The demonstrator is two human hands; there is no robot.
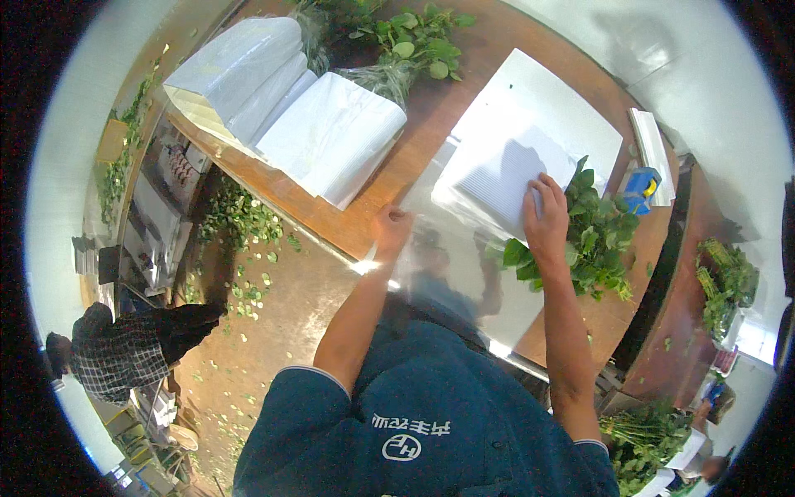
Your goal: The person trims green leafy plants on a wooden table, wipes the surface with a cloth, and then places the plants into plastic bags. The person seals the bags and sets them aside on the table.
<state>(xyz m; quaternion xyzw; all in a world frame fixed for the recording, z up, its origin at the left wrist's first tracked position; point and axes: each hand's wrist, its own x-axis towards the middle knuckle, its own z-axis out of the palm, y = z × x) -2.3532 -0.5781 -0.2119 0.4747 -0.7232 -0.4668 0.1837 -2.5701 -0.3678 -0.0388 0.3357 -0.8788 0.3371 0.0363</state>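
Observation:
Clear plastic film point(435, 261) lies over the near edge of the brown table, and my left hand point(393, 228) is closed at its left edge, pinching it. My right hand point(546, 217) rests on the right part of a white corrugated sheet point(497, 186), fingers bent lightly over it and casting a shadow. That sheet lies on a stack of white sheets point(538, 95). Beside and under my right wrist spreads a bunch of green leafy stems point(600, 236). My right forearm hides part of the leaves.
Wrapped white paper bundles point(331, 132) stand at the table's left, leafy stems point(418, 41) behind them. A blue tape dispenser point(642, 190) sits at the right edge near a white strip point(650, 145). Fallen leaves litter the floor point(273, 315). A person in a checked shirt point(116, 352) is at far left.

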